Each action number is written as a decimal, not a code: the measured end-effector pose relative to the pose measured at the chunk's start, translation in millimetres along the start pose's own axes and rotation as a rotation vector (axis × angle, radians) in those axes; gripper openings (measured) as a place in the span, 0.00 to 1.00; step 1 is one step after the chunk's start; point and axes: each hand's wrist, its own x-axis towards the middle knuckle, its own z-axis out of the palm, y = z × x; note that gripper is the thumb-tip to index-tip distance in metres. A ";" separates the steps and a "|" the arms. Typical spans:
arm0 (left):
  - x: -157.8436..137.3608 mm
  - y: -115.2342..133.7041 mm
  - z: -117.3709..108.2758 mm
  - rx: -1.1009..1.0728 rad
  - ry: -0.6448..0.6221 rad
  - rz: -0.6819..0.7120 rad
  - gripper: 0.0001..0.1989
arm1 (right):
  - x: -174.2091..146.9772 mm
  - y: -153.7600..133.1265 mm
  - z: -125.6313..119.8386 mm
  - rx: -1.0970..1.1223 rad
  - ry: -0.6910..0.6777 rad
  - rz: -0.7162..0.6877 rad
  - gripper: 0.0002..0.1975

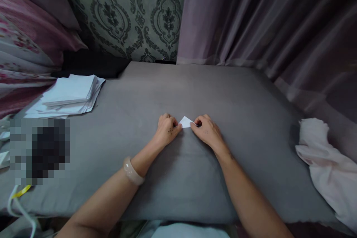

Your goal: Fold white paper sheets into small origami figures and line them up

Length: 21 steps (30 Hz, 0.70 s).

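Note:
A small piece of folded white paper [185, 122] is held between my two hands, just above or on the grey cloth surface. Its visible part comes to a point at the top. My left hand [168, 127] pinches the paper's left corner between thumb and fingers, and a pale bangle circles that wrist. At the opposite corner, my right hand [206, 128] grips the paper with its thumb and curled index finger. The fingertips cover both ends of the paper.
A stack of white paper sheets [71, 91] lies at the left, in front of a black folded item [95, 63]. Pale crumpled cloth [320, 156] rests at the right edge. Curtains [223, 18] hang behind and right. A white cable [22, 208] runs at lower left near a blurred patch.

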 end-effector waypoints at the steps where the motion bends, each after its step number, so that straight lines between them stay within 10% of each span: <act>1: 0.0 -0.2 -0.3 -0.002 -0.004 0.000 0.09 | -0.1 0.5 0.3 -0.001 -0.005 -0.001 0.09; 21: 1.2 -8.1 2.9 0.052 0.018 0.075 0.12 | -3.9 19.7 -10.2 0.182 -0.115 -0.148 0.07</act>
